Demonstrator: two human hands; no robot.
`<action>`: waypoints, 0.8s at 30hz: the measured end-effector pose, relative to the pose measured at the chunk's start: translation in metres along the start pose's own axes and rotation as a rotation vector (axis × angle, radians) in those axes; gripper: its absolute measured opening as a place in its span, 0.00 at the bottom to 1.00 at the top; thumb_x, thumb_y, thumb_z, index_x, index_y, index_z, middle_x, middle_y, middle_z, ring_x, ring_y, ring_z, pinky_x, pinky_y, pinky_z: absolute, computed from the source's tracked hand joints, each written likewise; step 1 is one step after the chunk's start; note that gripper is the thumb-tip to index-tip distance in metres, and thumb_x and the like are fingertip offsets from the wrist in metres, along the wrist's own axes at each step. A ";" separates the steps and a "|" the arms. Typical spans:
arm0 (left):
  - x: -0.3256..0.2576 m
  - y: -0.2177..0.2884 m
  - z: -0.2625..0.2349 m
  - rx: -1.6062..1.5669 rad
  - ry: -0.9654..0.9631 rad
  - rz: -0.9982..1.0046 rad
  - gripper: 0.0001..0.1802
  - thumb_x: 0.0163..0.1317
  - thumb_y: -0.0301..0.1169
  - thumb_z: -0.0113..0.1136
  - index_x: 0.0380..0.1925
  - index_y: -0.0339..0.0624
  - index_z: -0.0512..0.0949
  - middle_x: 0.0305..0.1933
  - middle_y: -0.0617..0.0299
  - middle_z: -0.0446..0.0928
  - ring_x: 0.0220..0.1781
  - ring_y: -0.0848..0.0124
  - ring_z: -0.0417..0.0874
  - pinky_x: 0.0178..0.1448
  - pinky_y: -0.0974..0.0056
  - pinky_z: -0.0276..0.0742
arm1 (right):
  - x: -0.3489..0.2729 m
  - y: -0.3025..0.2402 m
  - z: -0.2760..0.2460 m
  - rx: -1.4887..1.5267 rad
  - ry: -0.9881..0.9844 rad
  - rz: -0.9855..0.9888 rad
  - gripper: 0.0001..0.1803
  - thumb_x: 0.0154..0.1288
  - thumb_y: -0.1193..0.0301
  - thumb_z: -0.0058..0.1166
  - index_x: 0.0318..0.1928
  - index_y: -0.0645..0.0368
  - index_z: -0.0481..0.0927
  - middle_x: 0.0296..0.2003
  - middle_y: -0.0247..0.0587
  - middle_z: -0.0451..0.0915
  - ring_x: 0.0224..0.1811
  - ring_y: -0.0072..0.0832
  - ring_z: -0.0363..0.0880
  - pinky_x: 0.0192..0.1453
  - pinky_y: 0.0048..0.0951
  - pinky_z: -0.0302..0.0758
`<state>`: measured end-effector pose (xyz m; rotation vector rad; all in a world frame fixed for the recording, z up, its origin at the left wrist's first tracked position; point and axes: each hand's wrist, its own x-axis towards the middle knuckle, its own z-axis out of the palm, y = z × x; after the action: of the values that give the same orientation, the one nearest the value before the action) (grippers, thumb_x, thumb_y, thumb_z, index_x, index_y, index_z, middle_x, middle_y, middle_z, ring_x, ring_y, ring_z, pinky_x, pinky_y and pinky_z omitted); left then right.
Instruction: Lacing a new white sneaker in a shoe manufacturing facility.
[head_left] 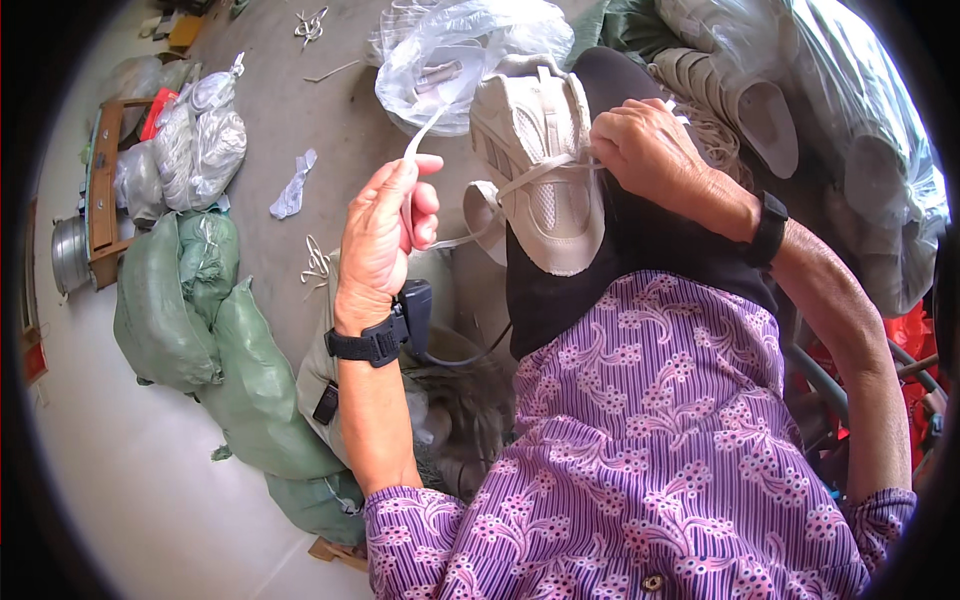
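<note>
A beige sneaker point(552, 225) rests on my dark-trousered thigh, its toe pointing toward me. A flat pale shoelace point(535, 176) crosses its tongue. My left hand point(382, 225), raised to the left of the sneaker, pinches the lace between thumb and fingers. One lace end sticks up above that hand, and a length runs from it to the sneaker's side. At the sneaker's right edge, my right hand point(650, 145) is closed on the lace, with its fingertips partly hidden. Behind the sneaker's left side shows part of another beige piece point(484, 216), its kind unclear.
An open clear plastic bag point(400, 100) lies beyond the sneaker. More beige shoes point(765, 115) and large plastic bags point(880, 120) crowd the right. Stuffed green sacks point(165, 300) line the left, near a wooden frame point(103, 190). Loose laces point(311, 28) and a plastic scrap point(293, 186) lie on the floor.
</note>
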<state>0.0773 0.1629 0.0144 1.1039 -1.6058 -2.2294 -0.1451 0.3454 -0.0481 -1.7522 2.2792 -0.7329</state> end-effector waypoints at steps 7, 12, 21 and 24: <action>0.003 -0.007 0.009 0.033 -0.054 -0.003 0.16 0.70 0.40 0.51 0.46 0.40 0.78 0.29 0.67 0.77 0.28 0.75 0.79 0.37 0.71 0.76 | 0.000 0.002 0.002 -0.088 0.007 -0.060 0.05 0.53 0.72 0.51 0.23 0.59 0.75 0.25 0.43 0.78 0.35 0.41 0.76 0.42 0.41 0.68; 0.005 -0.013 0.019 0.011 -0.091 -0.018 0.15 0.69 0.39 0.51 0.45 0.40 0.78 0.30 0.68 0.78 0.28 0.76 0.78 0.36 0.71 0.75 | 0.004 -0.011 0.007 -0.230 -0.034 -0.210 0.03 0.51 0.73 0.53 0.27 0.60 0.75 0.28 0.41 0.78 0.39 0.35 0.75 0.44 0.38 0.66; -0.007 0.004 0.043 0.176 -0.274 -0.057 0.15 0.69 0.38 0.52 0.43 0.38 0.78 0.22 0.73 0.67 0.19 0.87 0.58 0.21 0.79 0.52 | 0.026 -0.028 -0.018 -0.039 0.012 -0.149 0.14 0.55 0.72 0.56 0.44 0.52 0.76 0.41 0.35 0.76 0.44 0.36 0.75 0.47 0.38 0.68; -0.013 0.013 0.049 0.230 -0.295 -0.046 0.16 0.68 0.39 0.52 0.43 0.38 0.79 0.22 0.73 0.66 0.20 0.87 0.59 0.21 0.79 0.50 | 0.036 -0.040 -0.012 0.231 0.024 -0.367 0.11 0.58 0.73 0.54 0.43 0.54 0.77 0.40 0.40 0.76 0.48 0.39 0.74 0.55 0.40 0.70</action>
<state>0.0511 0.2012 0.0386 0.9013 -2.0161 -2.3739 -0.1264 0.3069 -0.0129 -2.0735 1.8138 -1.0381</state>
